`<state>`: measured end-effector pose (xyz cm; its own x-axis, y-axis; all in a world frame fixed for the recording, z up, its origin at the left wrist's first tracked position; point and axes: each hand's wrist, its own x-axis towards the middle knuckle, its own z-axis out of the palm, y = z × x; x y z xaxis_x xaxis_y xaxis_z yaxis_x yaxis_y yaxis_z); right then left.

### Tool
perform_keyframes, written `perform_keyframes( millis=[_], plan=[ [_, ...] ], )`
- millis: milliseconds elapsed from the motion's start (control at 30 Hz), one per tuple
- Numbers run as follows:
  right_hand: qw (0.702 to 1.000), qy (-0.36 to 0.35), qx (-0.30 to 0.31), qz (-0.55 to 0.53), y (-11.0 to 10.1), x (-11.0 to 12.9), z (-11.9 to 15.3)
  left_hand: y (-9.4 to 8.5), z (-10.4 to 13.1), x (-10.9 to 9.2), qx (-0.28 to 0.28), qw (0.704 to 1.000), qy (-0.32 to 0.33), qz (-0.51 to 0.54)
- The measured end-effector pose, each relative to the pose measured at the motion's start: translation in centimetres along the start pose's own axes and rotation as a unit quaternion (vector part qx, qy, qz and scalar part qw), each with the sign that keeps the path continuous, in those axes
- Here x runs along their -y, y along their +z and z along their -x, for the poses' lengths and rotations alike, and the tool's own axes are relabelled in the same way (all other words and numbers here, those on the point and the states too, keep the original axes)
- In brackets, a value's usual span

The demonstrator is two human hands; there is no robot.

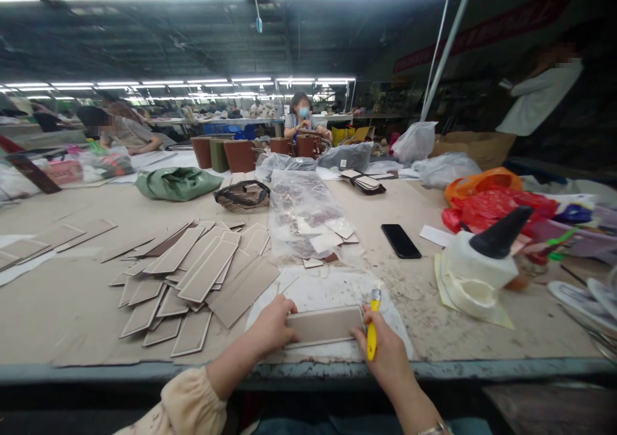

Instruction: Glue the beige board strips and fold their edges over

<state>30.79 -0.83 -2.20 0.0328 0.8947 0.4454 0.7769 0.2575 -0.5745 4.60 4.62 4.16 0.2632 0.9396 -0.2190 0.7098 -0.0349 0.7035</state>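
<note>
A flat, rectangular taupe panel (pixel 325 326) with a pale border lies between my hands, low over a stained white sheet (pixel 385 322) at the table's near edge. My left hand (pixel 274 324) grips the panel's left end. At its right end, the fingertips of my right hand (pixel 385 345) pinch the edge. That same hand also carries a yellow-handled brush (pixel 371 338), held upright between thumb and fingers, metal end up; its bristles cannot be made out. To the left spreads a loose pile of similar panels (pixel 207 271), several overlapping.
A white plastic bottle (pixel 482 261) with a black nozzle stands at right, near a black phone (pixel 400 241). Beyond lie a clear plastic bag (pixel 303 210), a green bag (pixel 178 183) and red plastic bags (pixel 496 210). A masked co-worker (pixel 306 120) sits across the table behind brown bags.
</note>
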Motion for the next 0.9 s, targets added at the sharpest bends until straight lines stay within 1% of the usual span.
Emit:
perform_keyframes(
  millis=[67, 167, 267, 367, 467, 600, 667, 800, 900],
  plan=[
    [1.000, 0.015, -0.021, -0.010, -0.3, 0.0, -0.2, 0.2, 0.0, 0.2, 0.022, 0.995, -0.025, 0.095],
    [0.999, 0.032, -0.030, -0.026, -1.0, 0.2, -0.6, 0.8, 0.1, 0.7, 0.049, 0.981, -0.046, 0.180],
    [0.998, 0.040, -0.026, -0.049, -1.8, 0.8, -1.2, 1.5, 0.2, 1.0, 0.047, 0.956, -0.071, 0.280],
    [0.993, 0.069, -0.046, -0.089, -2.3, 1.6, -1.6, 2.0, 0.1, 0.9, 0.037, 0.931, -0.090, 0.353],
    [0.987, 0.099, -0.057, -0.114, -2.6, 2.1, -2.0, 2.0, 0.2, 0.6, 0.033, 0.913, -0.096, 0.395],
    [0.986, 0.109, -0.058, -0.109, -2.7, 2.4, -2.2, 1.4, 0.8, 0.5, 0.069, 0.885, -0.069, 0.456],
    [0.988, 0.106, -0.058, -0.096, -2.7, 2.4, -2.3, 1.3, 1.0, 0.5, 0.076, 0.875, -0.054, 0.474],
    [0.990, 0.099, -0.056, -0.087, -2.5, 2.3, -2.3, 1.7, 1.2, 0.5, 0.037, 0.879, -0.065, 0.470],
    [0.991, 0.096, -0.061, -0.075, -2.3, 2.0, -2.2, 2.4, 1.1, 0.5, 0.034, 0.882, -0.105, 0.458]
  ],
)
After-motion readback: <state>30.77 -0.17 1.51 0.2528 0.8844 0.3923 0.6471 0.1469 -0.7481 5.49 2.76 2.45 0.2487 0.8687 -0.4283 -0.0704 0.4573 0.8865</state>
